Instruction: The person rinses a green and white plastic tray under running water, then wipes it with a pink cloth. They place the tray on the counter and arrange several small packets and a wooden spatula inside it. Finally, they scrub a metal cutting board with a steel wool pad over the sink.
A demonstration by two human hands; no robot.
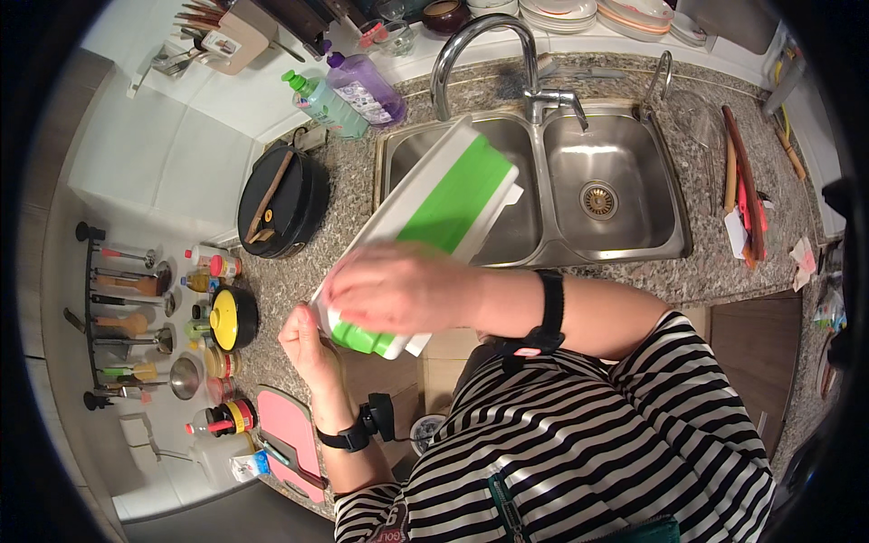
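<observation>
A white and green plastic basin [451, 197], which looks like a collapsible one, is held tilted on its side. Its far end lies over the left sink bowl [506, 237] and its near end juts past the counter's front edge. The fingers of my left hand [305, 346] are closed on the rim at the near left corner. Across the basin's side wall lies my right hand [400, 288], blurred, with its fingers bent against the plastic. Whether it holds anything small is hidden.
A chrome faucet [536, 102] arches over the double sink. Soap bottles [366, 88] and a black lidded pan [282, 200] stand left of it. A pink cutting board [288, 434] lies at the near left. Utensils with long handles [743, 183] lie right of the sink.
</observation>
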